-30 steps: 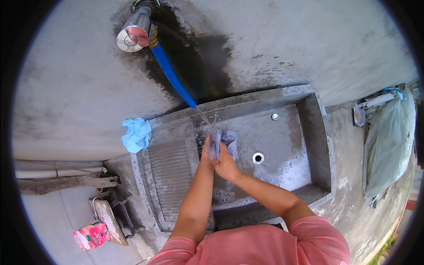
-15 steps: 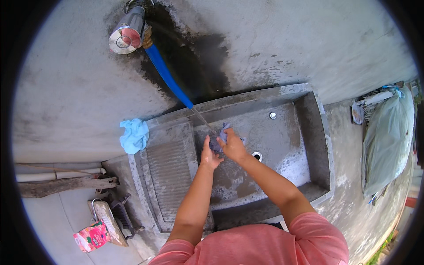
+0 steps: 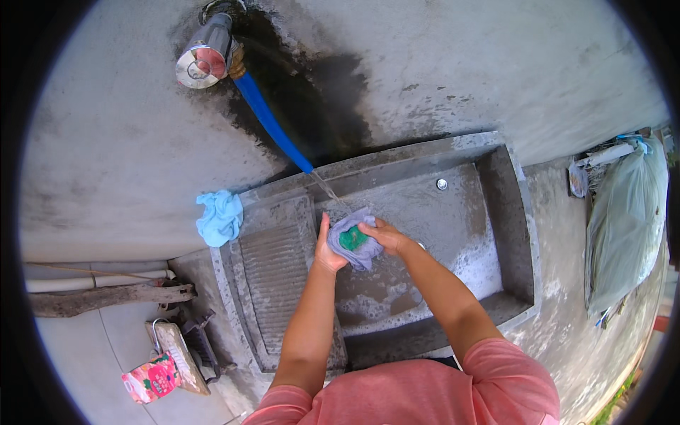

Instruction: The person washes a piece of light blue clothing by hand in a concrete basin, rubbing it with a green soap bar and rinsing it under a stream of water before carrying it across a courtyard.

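A wet lavender-grey cloth [image 3: 365, 261] lies spread over my two hands inside the concrete wash sink [image 3: 453, 138]. A bright green patch [image 3: 352, 239] shows in its middle; whether it is a print or a separate piece I cannot tell. My left hand [image 3: 328, 249] supports the cloth from the left, thumb up, its other fingers mostly hidden beneath. From the right, my right hand [image 3: 386, 237] grips the edge with the thumb on top. Water runs from a blue hose [image 3: 273, 127] just behind the cloth.
The hose hangs from a chrome tap [image 3: 205, 60] on the wall. A ribbed washboard [image 3: 276, 283] forms the sink's left side, with a light blue cloth [image 3: 219, 218] on its far corner. A pink packet [image 3: 152, 377] is at lower left; a plastic-covered bundle [image 3: 623, 234] stands right.
The cloth, bunched up before, is now opened out and the green patch shows. Both hands have turned and come slightly nearer, away from directly under the water stream.
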`<move>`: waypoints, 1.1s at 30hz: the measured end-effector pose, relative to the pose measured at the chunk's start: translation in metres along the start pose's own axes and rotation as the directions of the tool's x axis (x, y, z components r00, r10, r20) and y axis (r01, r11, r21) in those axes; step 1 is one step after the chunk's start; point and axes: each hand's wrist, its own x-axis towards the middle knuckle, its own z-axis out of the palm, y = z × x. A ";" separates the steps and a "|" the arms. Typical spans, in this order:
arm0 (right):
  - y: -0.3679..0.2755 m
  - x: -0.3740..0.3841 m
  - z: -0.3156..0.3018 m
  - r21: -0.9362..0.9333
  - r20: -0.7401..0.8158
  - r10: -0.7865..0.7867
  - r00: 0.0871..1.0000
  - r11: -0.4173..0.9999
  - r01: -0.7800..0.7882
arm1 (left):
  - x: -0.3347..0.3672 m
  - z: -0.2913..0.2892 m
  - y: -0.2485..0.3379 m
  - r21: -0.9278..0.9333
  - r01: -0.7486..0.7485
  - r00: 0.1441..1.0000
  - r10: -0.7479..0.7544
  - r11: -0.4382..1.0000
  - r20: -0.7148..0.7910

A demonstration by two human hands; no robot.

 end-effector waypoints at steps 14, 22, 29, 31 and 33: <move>-0.018 -0.075 0.097 -0.897 0.201 -0.724 0.660 0.135 0.420 | 0.040 -0.048 -0.009 -0.138 -0.116 0.993 0.117 0.984 -0.004; -0.010 -0.014 0.034 -0.739 -0.341 -0.672 0.657 0.624 0.255 | 0.053 -0.008 -0.037 0.388 -0.311 0.788 0.464 0.867 -0.405; 0.008 -0.025 0.083 -0.753 -0.287 -0.563 0.775 0.633 0.180 | 0.048 -0.095 -0.010 0.215 -0.259 0.924 0.307 0.942 -0.228; 0.007 0.015 0.018 -0.594 -0.443 -0.367 0.818 0.803 0.039 | 0.051 -0.020 -0.029 0.534 -0.091 0.771 0.399 0.841 -0.497; 0.000 0.017 0.015 -0.379 -0.448 -0.225 0.865 0.924 0.044 | 0.039 -0.027 -0.022 0.480 -0.097 0.777 0.367 0.872 -0.511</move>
